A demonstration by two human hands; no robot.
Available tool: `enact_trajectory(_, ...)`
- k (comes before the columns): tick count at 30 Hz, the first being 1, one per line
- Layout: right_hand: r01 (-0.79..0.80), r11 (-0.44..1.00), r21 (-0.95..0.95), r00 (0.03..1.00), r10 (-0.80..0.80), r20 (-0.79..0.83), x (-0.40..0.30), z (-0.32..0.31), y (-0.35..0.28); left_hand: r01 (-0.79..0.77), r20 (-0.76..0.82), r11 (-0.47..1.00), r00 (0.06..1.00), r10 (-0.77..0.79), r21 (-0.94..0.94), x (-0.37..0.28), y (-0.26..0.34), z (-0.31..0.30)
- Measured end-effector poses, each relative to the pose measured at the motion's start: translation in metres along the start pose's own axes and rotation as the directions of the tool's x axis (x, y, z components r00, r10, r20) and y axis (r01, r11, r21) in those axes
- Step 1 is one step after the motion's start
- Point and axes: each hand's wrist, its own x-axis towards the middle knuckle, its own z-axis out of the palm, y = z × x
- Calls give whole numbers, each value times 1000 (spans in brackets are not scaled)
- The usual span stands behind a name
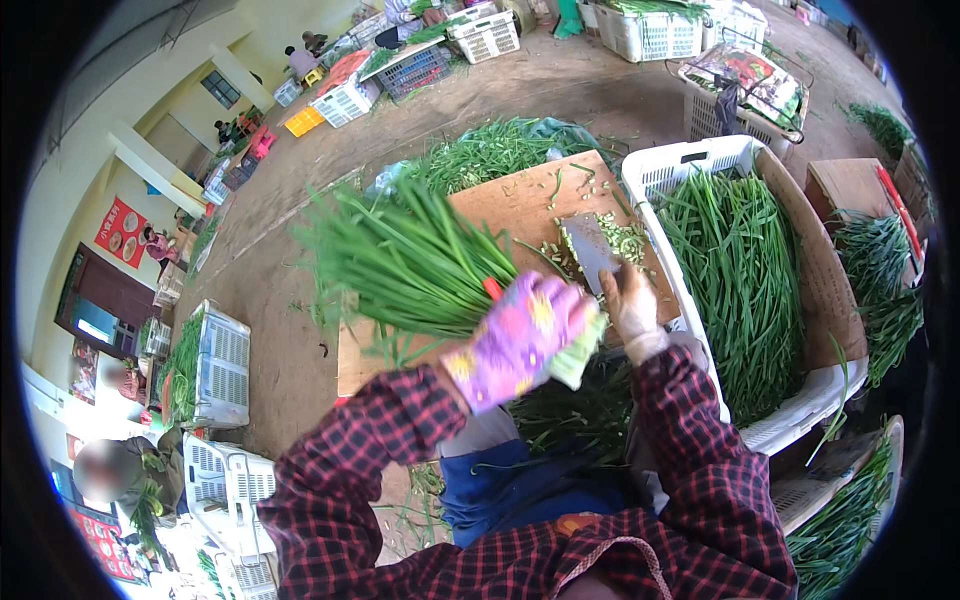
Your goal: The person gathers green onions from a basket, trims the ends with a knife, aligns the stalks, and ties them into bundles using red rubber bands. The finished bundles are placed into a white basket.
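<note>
My left hand [521, 334], in a purple flowered glove, grips a bundle of long green garlic chives [420, 262] with a red band around it. The leaves fan out to the left, blurred, and the pale stem ends stick out at the glove's right. My right hand [631, 300], in a thin pale glove, holds a wide-bladed knife [591, 247] with its blade over a wooden board [517, 191]. Short cut stem pieces [626, 240] lie around the blade. How the right fingers wrap the handle is partly hidden.
Right of the board stands a white plastic crate [675, 277] filled with chives [735, 285]. A heap of green trimmings [487, 154] lies behind the board. Another crate [225, 367] stands at the left, and more chives [847, 517] are at the lower right. Other people work farther off.
</note>
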Motion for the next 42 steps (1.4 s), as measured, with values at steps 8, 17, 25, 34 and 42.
enact_trajectory(8, -825, -199, 529, 563, -202, 802, -143, -16, 2, 478, -163, 683, 741, -651, -553, -82, 98, 73)
enact_trajectory(17, -915, 135, 380, 387, 27, 922, -166, -38, -39, -413, 622, -891, 652, -432, -187, -95, 123, 163)
enact_trajectory(25, 67, 988, 140, 924, -115, 364, -147, -60, -53, -368, 532, -910, 740, -411, -192, -91, 128, 171)
enact_trajectory(34, 372, 882, -290, 927, -341, 154, 26, 68, -69, -322, 533, -945, 789, -305, -65, -106, 138, 173)
enact_trajectory(42, 247, 876, -415, 951, -136, 279, 101, 98, -50, -277, 551, -949, 774, -312, -149, -136, 138, 149)
